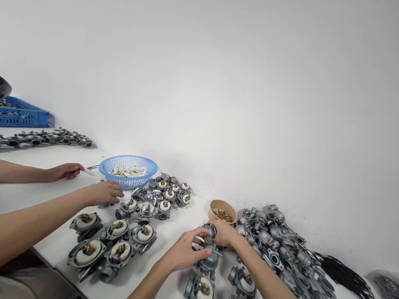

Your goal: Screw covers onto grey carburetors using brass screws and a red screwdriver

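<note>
Down by the tabletop's [171, 241] near edge, both my hands, left [183, 252] and right [224, 233], grip one carburetor [209, 257]; probably best holding it steady on top, keeping the brass screws bowl [222, 210] close.

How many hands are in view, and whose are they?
4. The wearer's left hand and right hand hold a carburetor at bottom centre. A co-worker's near hand rests by the blue basket; the far hand lies on the table.

White table [176, 235], carburetors [281, 253], blue basket [128, 166]
</note>
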The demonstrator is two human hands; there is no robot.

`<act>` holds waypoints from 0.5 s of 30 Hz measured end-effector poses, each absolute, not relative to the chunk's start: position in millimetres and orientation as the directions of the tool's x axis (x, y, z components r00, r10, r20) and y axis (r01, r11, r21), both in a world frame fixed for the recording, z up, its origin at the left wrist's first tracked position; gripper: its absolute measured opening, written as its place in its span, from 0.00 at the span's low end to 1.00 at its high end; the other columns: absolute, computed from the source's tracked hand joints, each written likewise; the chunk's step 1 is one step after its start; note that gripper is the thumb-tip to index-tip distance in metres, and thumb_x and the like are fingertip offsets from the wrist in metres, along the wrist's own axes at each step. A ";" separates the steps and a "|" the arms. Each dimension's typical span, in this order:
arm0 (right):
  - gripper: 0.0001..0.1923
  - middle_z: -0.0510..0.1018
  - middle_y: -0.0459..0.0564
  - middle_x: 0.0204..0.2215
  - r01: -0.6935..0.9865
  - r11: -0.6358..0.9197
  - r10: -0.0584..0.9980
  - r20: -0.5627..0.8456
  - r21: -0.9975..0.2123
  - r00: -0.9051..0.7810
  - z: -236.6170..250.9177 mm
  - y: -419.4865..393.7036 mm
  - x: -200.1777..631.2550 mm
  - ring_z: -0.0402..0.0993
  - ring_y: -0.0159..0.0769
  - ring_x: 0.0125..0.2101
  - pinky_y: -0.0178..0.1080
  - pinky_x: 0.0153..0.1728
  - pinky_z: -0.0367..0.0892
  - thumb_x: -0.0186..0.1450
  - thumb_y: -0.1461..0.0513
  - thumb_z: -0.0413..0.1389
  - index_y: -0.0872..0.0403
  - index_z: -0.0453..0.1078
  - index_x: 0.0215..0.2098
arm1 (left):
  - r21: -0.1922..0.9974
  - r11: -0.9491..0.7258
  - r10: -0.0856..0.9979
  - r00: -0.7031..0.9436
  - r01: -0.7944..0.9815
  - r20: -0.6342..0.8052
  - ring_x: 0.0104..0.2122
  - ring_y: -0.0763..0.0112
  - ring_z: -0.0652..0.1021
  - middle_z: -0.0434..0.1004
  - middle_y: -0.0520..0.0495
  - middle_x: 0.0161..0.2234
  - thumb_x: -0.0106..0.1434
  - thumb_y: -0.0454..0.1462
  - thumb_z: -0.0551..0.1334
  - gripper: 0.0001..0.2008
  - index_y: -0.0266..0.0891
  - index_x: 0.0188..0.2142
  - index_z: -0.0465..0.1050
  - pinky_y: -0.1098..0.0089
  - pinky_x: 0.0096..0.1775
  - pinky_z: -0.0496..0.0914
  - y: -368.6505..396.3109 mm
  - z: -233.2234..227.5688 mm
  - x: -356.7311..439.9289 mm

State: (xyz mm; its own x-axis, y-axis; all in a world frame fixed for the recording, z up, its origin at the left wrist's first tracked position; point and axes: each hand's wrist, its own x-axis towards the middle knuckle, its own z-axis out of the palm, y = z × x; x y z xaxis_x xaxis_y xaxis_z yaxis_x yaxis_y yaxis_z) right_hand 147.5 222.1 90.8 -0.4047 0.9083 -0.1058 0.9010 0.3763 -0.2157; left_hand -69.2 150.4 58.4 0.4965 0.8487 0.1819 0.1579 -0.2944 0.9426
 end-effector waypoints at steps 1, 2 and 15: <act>0.26 0.84 0.55 0.46 0.894 0.388 0.903 -0.099 -0.224 -0.417 90.3 221.0 149.2 0.80 0.51 0.48 0.42 0.48 0.71 0.52 0.66 0.70 0.53 0.78 0.50 | 0.942 -0.293 0.850 0.496 0.162 0.179 0.51 0.55 0.79 0.73 0.38 0.59 0.63 0.48 0.69 0.25 0.46 0.58 0.73 0.60 0.48 0.76 150.5 58.6 -69.8; 0.28 0.84 0.55 0.47 0.888 0.399 0.898 -0.097 -0.230 -0.429 90.1 219.8 150.8 0.79 0.52 0.49 0.42 0.49 0.71 0.52 0.66 0.69 0.53 0.77 0.52 | 0.942 -0.293 0.849 0.497 0.166 0.177 0.51 0.55 0.79 0.73 0.37 0.59 0.63 0.48 0.69 0.26 0.46 0.58 0.73 0.60 0.48 0.76 150.6 59.0 -70.5; 0.21 0.80 0.54 0.55 0.877 0.380 0.905 -0.075 -0.295 -0.418 144.7 262.0 179.5 0.79 0.42 0.52 0.41 0.50 0.74 0.76 0.49 0.51 0.49 0.74 0.59 | 0.945 -0.278 0.840 0.520 0.174 0.151 0.53 0.53 0.79 0.72 0.38 0.60 0.67 0.52 0.65 0.24 0.47 0.58 0.73 0.60 0.49 0.75 148.1 65.4 -75.6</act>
